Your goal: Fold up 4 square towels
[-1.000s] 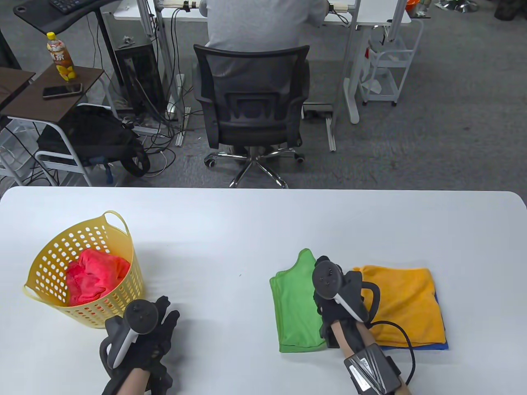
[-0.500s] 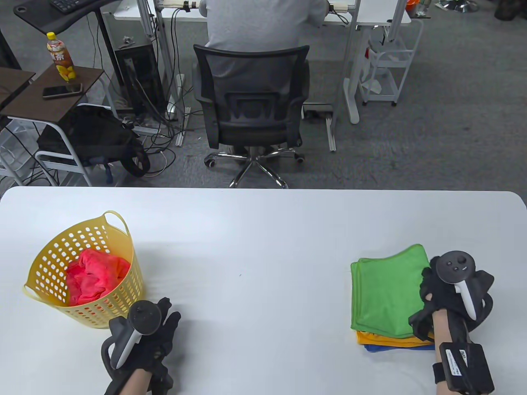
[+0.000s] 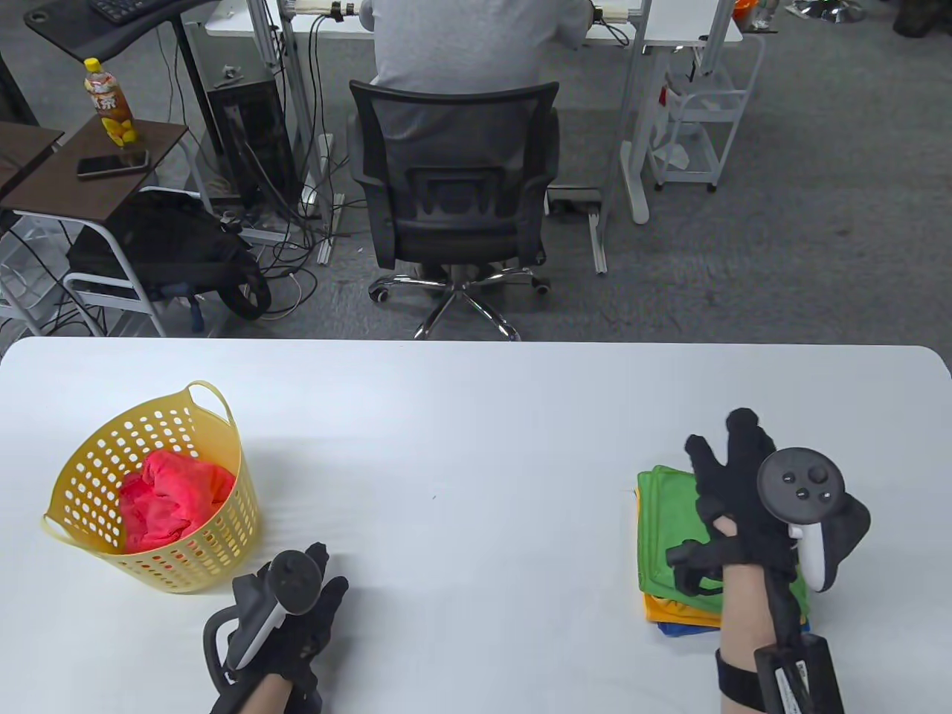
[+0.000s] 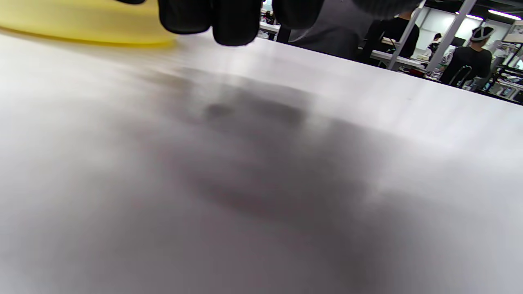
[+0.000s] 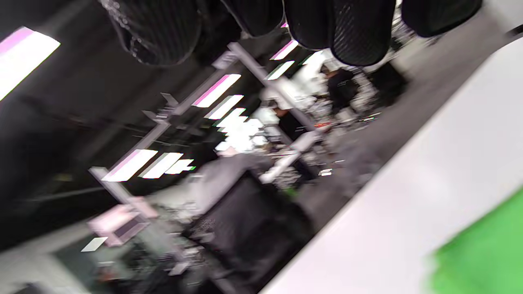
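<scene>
Table view: the right hand (image 3: 744,506) has lifted off the green towel (image 3: 669,528), fingers spread, holding nothing; it tops the folded stack. The left hand (image 3: 297,617) probably rests empty (red towel (image 3: 175,506) awaits in the basket (image 3: 216,550)).

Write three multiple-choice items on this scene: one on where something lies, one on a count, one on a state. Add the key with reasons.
1. Where is the red towel?
A. On the folded stack
B. Inside the yellow basket
C. Under the left hand

2. How many folded towels show in the stack by the right hand?
A. One
B. Two
C. Three

3. What is the right hand's state?
A. Fingers spread above the stack, holding nothing
B. Pinching the red towel
C. Gripping the basket handle

Key: 1 B, the red cloth lies crumpled inside the basket. 2 C, the green towel tops the orange towel and the blue towel. 3 A, the table view shows its fingers splayed and empty.
</scene>
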`<state>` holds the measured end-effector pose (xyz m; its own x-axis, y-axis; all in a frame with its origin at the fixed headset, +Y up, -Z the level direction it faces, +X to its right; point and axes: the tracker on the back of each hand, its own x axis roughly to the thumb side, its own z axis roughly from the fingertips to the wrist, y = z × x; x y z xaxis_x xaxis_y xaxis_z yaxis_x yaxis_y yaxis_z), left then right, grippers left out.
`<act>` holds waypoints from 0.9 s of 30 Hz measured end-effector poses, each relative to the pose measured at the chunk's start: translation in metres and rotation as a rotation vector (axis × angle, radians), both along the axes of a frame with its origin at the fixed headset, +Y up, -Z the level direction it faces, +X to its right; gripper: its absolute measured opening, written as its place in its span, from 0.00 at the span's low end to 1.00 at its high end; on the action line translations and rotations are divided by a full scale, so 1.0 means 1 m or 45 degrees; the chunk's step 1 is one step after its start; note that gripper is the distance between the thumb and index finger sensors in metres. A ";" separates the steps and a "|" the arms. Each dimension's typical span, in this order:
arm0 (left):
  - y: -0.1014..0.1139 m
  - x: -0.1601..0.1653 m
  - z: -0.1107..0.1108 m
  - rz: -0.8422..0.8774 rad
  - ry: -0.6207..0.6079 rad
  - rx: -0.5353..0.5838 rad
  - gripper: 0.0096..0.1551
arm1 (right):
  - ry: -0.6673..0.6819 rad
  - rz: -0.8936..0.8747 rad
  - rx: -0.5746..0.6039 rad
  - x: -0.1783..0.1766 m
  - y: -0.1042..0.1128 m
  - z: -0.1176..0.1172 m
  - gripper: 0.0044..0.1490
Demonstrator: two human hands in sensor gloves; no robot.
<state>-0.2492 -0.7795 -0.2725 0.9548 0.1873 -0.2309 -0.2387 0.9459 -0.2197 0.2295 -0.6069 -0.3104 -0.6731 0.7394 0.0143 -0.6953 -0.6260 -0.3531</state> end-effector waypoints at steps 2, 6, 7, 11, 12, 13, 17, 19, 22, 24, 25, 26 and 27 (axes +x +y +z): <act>0.011 0.004 0.003 -0.007 -0.024 0.039 0.40 | 0.058 0.167 -0.013 -0.022 -0.006 -0.003 0.48; 0.063 0.003 0.014 0.139 -0.004 0.217 0.41 | 0.076 0.163 -0.057 -0.022 -0.019 -0.013 0.48; 0.083 0.001 0.019 0.209 -0.004 0.293 0.41 | 0.065 0.145 -0.059 -0.019 -0.021 -0.014 0.48; 0.163 -0.024 0.022 0.264 0.095 0.510 0.40 | 0.068 0.109 -0.053 -0.005 -0.018 -0.013 0.48; 0.175 -0.030 0.016 0.234 0.130 0.512 0.40 | 0.068 0.100 -0.045 -0.003 -0.017 -0.012 0.48; 0.187 -0.040 0.006 0.181 0.190 0.509 0.40 | 0.071 0.094 -0.042 -0.002 -0.016 -0.012 0.47; 0.200 -0.083 -0.053 -0.006 0.451 0.165 0.40 | 0.110 0.064 -0.042 0.000 -0.015 -0.012 0.47; 0.192 -0.100 -0.080 -0.055 0.564 -0.008 0.41 | 0.138 0.066 -0.054 -0.001 -0.016 -0.013 0.47; 0.177 -0.120 -0.111 -0.197 0.695 -0.174 0.40 | 0.173 0.062 -0.064 -0.004 -0.017 -0.015 0.47; 0.160 -0.132 -0.125 -0.268 0.737 -0.294 0.38 | 0.182 0.062 -0.060 -0.005 -0.017 -0.015 0.46; 0.152 -0.136 -0.129 -0.274 0.747 -0.372 0.38 | 0.183 0.063 -0.057 -0.006 -0.017 -0.014 0.45; 0.140 -0.142 -0.134 -0.245 0.716 -0.485 0.37 | 0.186 0.066 -0.050 -0.006 -0.017 -0.014 0.44; 0.131 -0.146 -0.136 -0.207 0.688 -0.565 0.35 | 0.187 0.066 -0.048 -0.007 -0.017 -0.014 0.44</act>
